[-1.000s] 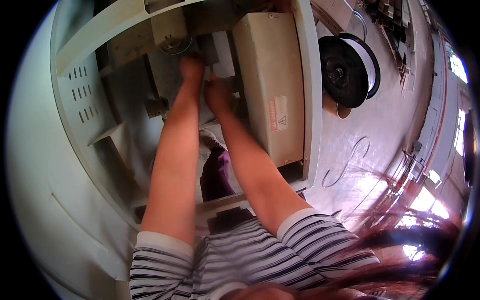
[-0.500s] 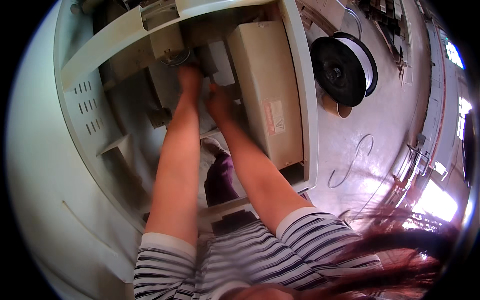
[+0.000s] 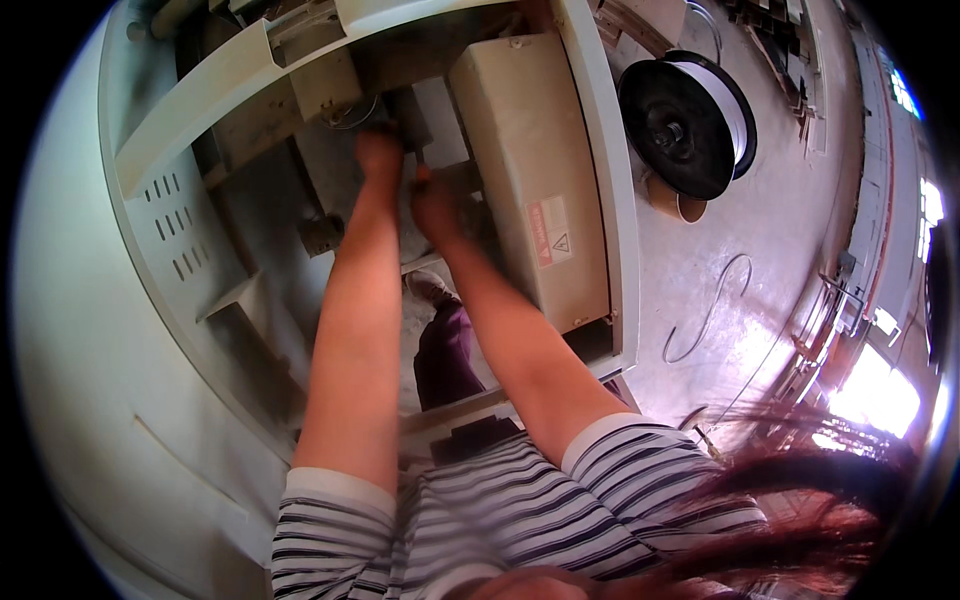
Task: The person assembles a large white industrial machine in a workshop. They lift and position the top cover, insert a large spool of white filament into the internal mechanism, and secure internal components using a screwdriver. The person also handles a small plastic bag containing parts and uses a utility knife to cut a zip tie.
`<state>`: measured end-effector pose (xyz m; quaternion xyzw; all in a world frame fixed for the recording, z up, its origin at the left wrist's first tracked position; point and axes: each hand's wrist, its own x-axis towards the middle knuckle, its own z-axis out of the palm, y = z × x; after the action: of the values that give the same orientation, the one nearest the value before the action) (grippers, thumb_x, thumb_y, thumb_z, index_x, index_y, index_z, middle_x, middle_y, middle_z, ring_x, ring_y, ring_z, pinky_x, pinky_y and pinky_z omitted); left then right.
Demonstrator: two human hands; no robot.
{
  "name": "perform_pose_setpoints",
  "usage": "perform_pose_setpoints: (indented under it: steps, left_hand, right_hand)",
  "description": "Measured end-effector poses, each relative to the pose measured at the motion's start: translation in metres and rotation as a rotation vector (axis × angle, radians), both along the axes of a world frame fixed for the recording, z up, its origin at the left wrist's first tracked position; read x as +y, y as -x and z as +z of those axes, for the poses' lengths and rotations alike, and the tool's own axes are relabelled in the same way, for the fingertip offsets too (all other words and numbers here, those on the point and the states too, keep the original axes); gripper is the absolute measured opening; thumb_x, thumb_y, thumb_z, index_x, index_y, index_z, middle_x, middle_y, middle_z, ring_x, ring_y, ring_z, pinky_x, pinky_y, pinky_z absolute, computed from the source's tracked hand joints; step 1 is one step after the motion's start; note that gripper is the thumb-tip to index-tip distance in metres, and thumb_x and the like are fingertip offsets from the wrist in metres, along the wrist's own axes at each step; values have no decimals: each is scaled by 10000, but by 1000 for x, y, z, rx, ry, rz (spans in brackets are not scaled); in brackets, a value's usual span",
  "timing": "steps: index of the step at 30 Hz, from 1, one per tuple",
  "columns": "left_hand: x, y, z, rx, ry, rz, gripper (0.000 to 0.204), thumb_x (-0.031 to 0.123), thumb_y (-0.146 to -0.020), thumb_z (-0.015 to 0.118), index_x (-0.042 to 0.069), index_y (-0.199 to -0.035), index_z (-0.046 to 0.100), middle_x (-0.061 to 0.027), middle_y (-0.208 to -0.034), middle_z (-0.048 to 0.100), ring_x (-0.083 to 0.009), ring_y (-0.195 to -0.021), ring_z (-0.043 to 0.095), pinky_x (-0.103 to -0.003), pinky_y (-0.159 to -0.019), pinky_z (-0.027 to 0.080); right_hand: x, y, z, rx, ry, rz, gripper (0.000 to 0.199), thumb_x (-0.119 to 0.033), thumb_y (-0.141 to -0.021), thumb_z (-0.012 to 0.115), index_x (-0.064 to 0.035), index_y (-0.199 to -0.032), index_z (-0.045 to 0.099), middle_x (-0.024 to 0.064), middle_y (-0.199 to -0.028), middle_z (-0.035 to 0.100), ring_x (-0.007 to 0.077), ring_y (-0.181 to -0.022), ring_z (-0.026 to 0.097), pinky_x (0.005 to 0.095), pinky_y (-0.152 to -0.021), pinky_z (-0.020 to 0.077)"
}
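Both my arms reach down into an open beige metal cabinet [image 3: 628, 300]. My right hand [image 3: 437, 208] is closed around a screwdriver [image 3: 422, 172], whose orange handle end shows at my fingers. Its thin shaft points at the lower end of a dark block [image 3: 408, 118] deep inside. Just left of that block is my left hand [image 3: 380, 155], its fingers curled; shadow hides what they hold, if anything. A thin wire loop [image 3: 358, 118] hangs beside a small beige box [image 3: 327, 88], close above my left hand.
A long beige cover with a warning label [image 3: 535, 150] fills the cabinet's right side. Slotted sheet metal [image 3: 165, 225] forms the left wall. Outside on the floor are a black reel of white strip [image 3: 665, 130], a cardboard tube [image 3: 688, 205] and a bent S-shaped rod [image 3: 712, 315].
The view has shifted slightly. Both hands stay at the dark block, with the screwdriver still in my right hand and only small movements.
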<state>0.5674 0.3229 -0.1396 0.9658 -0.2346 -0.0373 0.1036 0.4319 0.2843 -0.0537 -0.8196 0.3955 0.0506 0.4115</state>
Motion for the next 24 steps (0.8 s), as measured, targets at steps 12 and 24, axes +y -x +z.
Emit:
perform_pose_setpoints:
  steps: [12,24]
  left_hand:
    - [4,-2,12,-122,-279,-223,213,182,-886,486,152,-1006,660,-102,-903,667,-295,-787,656,-433,-637,519]
    - [44,23,133,518,907,694,264,197,-942,529,12,-1098,634,-129,-990,671,-214,-831,650,-332,-732,501]
  right_hand:
    - [45,48,-10,249,-157,-164,250,-159,-864,518,56,-987,549,288,-961,629,461,-942,608,485,-813,498]
    - [29,30,123,232,-327,86,282,-147,-855,551,23,-1079,533,251,-1058,605,423,-1015,578,487,-836,472]
